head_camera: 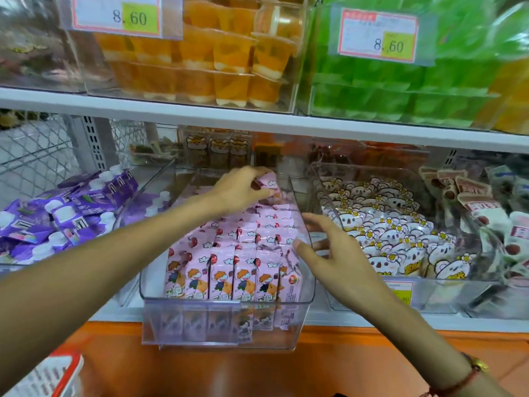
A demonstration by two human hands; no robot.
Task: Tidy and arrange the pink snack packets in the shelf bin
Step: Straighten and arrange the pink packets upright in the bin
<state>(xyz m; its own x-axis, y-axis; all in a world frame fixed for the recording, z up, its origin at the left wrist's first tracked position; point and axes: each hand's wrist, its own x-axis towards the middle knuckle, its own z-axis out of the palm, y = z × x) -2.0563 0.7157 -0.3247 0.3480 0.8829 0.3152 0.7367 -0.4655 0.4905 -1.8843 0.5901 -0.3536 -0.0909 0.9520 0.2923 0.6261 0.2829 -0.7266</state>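
A clear plastic bin (229, 325) stands pulled forward on the lower shelf, filled with several upright rows of pink snack packets (223, 270) printed with a cartoon child and a red balloon. My left hand (243, 190) reaches to the back of the bin and pinches one pink packet (270, 181) lifted above the rows. My right hand (329, 247) hovers at the bin's right wall with fingers spread, its thumb touching the packets at the right end of the rows.
To the left lies a bin of purple pouches (65, 207). A bin of koala-print packets (386, 230) stands on the right. The white upper shelf (257, 116) carries orange jelly cups (223, 53) and green jellies (400, 81). An orange ledge (257, 368) runs below.
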